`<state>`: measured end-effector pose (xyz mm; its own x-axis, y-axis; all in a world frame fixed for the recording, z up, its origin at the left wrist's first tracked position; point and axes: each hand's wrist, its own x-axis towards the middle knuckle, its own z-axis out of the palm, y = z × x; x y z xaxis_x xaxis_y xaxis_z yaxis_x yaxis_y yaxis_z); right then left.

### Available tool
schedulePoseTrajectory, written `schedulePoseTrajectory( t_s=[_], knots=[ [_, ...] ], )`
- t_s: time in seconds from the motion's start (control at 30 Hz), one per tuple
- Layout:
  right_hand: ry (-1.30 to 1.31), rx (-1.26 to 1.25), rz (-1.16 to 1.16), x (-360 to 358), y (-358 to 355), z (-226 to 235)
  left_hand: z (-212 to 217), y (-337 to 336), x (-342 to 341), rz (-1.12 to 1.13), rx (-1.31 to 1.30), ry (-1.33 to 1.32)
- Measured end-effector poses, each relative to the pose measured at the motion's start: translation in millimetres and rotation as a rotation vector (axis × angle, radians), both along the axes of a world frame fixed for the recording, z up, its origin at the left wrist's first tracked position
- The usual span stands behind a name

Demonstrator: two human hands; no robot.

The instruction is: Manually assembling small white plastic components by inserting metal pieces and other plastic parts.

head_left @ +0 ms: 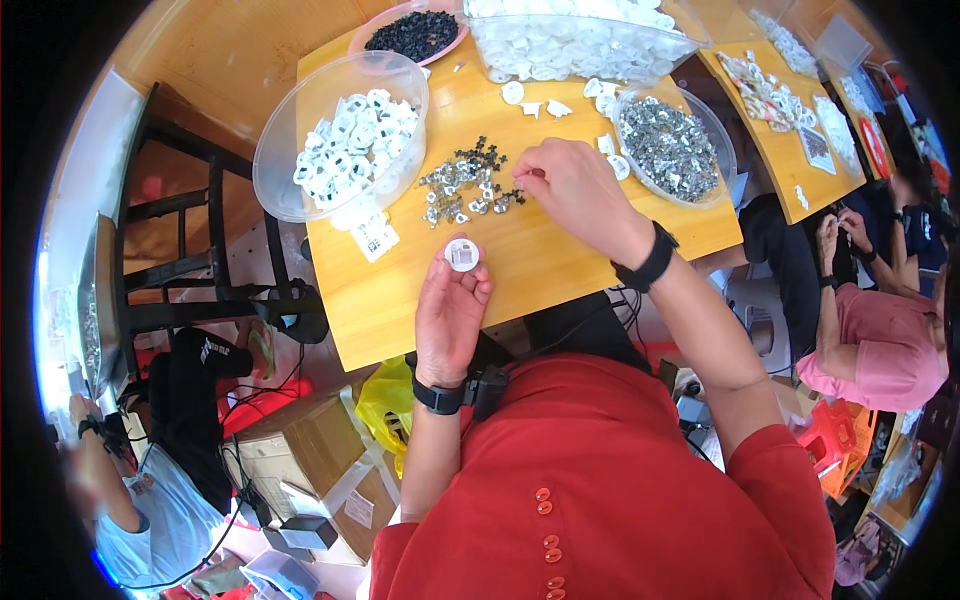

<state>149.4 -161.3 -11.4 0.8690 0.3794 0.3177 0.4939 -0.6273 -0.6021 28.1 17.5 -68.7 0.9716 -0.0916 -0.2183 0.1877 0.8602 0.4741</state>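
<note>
My left hand (452, 315) is turned palm up near the table's front edge. Its fingertips hold a small round white plastic piece (462, 255) with a pale square-shaped middle. Over the table my right hand (575, 190) is closed in a pinch, at the right side of a loose pile of small metal parts (455, 190). Small black parts (487, 153) lie mixed in at that pile's far edge. What the pinching fingertips hold, if anything, is too small to make out.
On the wooden table (390, 310) stand a clear tub of white pieces (275, 165), a pink dish of black parts (462, 38), a large clear bin (590, 70) and a bowl of metal parts (725, 150). Co-workers sit on both sides. A black stool frame (185, 210) stands left.
</note>
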Motion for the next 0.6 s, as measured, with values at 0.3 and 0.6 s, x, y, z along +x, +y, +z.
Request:
schedulePoseTrajectory(
  t_s=[0.3, 0.6],
  knots=[
    [0.173, -0.153, 0.112, 14, 32, -5, 1, 0, -1, 0.019, 0.055, -0.031],
    [-0.023, -0.265, 0.160, 7, 43, -31, 1, -2, 0, 0.000, 0.089, -0.039]
  ],
)
